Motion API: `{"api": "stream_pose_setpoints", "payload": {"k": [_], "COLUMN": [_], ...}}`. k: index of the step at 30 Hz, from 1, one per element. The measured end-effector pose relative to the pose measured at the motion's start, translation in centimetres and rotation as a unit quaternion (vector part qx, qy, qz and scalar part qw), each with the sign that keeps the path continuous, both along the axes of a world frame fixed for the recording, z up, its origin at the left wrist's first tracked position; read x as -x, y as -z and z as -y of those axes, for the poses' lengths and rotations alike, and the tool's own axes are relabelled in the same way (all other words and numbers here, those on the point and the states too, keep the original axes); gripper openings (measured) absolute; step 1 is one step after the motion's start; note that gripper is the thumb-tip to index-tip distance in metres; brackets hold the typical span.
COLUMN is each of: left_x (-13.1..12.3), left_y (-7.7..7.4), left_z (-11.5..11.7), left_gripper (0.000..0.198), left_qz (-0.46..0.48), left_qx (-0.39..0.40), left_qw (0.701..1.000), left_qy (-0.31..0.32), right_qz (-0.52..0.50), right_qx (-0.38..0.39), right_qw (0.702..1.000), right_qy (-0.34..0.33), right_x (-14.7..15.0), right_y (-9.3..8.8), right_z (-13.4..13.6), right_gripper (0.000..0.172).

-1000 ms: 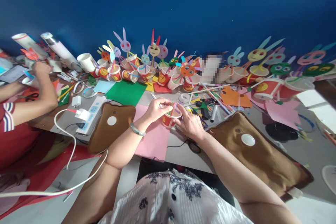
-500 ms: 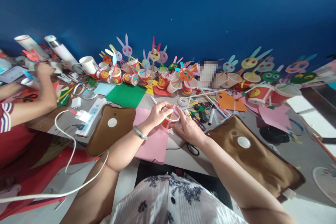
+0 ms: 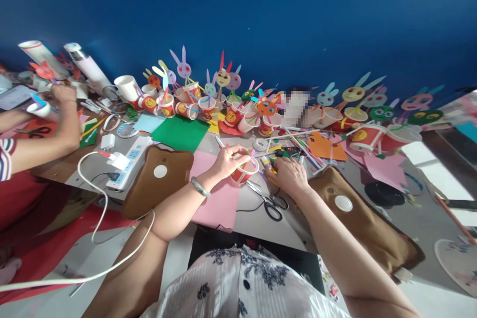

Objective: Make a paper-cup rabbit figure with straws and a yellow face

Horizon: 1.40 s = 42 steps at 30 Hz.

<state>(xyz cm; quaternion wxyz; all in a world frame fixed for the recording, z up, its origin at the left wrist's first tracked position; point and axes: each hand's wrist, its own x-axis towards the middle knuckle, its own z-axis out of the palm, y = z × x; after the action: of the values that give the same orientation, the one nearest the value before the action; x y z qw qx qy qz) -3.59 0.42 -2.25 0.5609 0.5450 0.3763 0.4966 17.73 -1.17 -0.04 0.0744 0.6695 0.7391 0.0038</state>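
Red paper cup [image 3: 242,174], pink sheet [image 3: 218,194], green sheet [image 3: 181,133].

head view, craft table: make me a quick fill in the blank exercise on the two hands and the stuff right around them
1. The left hand has its grip on a small red paper cup at the edge of a flat ____ paper sheet.
2. The right hand is off the cup, and the metal scissors beside it have ____ handles.
3. The brown padded pouch left of the left forearm carries a round ____ disc.

Missing words: pink; black; white
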Motion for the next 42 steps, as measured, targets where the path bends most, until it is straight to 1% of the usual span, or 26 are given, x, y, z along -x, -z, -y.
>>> {"api": "stream_pose_setpoints", "payload": {"k": [3, 6, 8, 10, 12, 14, 15, 17, 19, 21, 23, 26, 29, 32, 35, 37, 39, 40, 42], "left_x": [0.0, 0.1, 0.1, 0.1, 0.1, 0.0, 0.0, -0.1, -0.3, -0.4, -0.5, -0.5, -0.5, -0.5, -0.5, -0.5, -0.5, -0.5, -0.5], "left_y": [-0.3, -0.6, -0.5, -0.4, -0.2, -0.1, 0.0, 0.1, 0.2, 0.4, 0.5, 0.4, -0.2, -0.6, -0.6, -0.5, -0.4, -0.4, -0.5], "left_z": [0.1, 0.2, 0.2, 0.2, 0.1, 0.1, 0.1, 0.1, 0.1, 0.1, 0.2, 0.4, 0.8, 1.1, 1.2, 1.1, 1.1, 1.1, 1.2], "left_gripper": [0.026, 0.026, 0.027, 0.026, 0.026, 0.025, 0.024, 0.024, 0.023, 0.021, 0.02, 0.019, 0.015, 0.014, 0.012, 0.011, 0.011, 0.01, 0.007], "left_qz": [0.006, 0.002, 0.004, 0.004, 0.0, 0.005, 0.013, 0.033, 0.041, 0.037, 0.034, 0.024, -0.002, -0.017, -0.024, -0.035, -0.05, -0.057, -0.066], "left_qx": [0.011, 0.022, 0.025, 0.019, 0.017, 0.029, 0.039, 0.057, 0.061, 0.051, 0.035, 0.007, -0.015, -0.023, -0.026, -0.026, -0.033, -0.045, -0.079], "left_qw": [1.0, 1.0, 1.0, 1.0, 1.0, 0.999, 0.999, 0.998, 0.997, 0.997, 0.998, 0.999, 1.0, 1.0, 0.999, 0.999, 0.998, 0.997, 0.994], "left_qy": [0.007, 0.007, 0.002, -0.006, -0.016, -0.023, -0.023, -0.018, -0.024, -0.034, -0.035, -0.021, -0.018, -0.01, 0.008, 0.019, 0.025, 0.029, 0.036], "right_qz": [0.003, -0.025, -0.08, -0.179, -0.3, -0.423, -0.486, -0.597, -0.667, -0.702, -0.722, -0.735, -0.739, -0.747, -0.758, -0.755, -0.746, -0.743, -0.746], "right_qx": [-0.027, -0.044, -0.062, -0.092, -0.133, -0.155, -0.143, -0.091, -0.057, -0.06, -0.048, -0.012, 0.019, 0.044, 0.055, 0.058, 0.061, 0.063, 0.064], "right_qw": [1.0, 0.999, 0.995, 0.98, 0.944, 0.891, 0.861, 0.795, 0.741, 0.709, 0.689, 0.678, 0.673, 0.663, 0.648, 0.651, 0.661, 0.664, 0.661], "right_qy": [0.009, 0.017, 0.02, -0.001, -0.033, -0.049, -0.054, -0.056, -0.047, -0.033, -0.029, -0.027, -0.028, -0.036, -0.045, -0.051, -0.056, -0.056, -0.057], "right_x": [0.0, -0.8, -1.4, -1.6, -1.4, -1.0, -0.8, -0.4, -0.3, -0.4, -0.5, -0.6, -0.5, -0.2, 0.1, 0.3, 0.5, 0.6, 0.9], "right_y": [-0.1, -1.1, -2.0, -3.0, -3.7, -4.2, -4.3, -4.2, -3.6, -2.8, -2.0, -1.4, -1.5, -1.6, -1.1, -0.6, -0.2, -0.1, 0.0], "right_z": [-0.1, -0.1, -0.2, -0.2, -0.3, -0.6, -0.9, -1.3, -1.8, -2.1, -2.2, -2.3, -2.1, -2.0, -1.9, -1.9, -1.9, -1.8, -1.6], "right_gripper": [0.033, 0.033, 0.034, 0.033, 0.031, 0.031, 0.033, 0.035, 0.034, 0.032, 0.03, 0.031, 0.033, 0.037, 0.037, 0.036, 0.036, 0.038, 0.041]}}
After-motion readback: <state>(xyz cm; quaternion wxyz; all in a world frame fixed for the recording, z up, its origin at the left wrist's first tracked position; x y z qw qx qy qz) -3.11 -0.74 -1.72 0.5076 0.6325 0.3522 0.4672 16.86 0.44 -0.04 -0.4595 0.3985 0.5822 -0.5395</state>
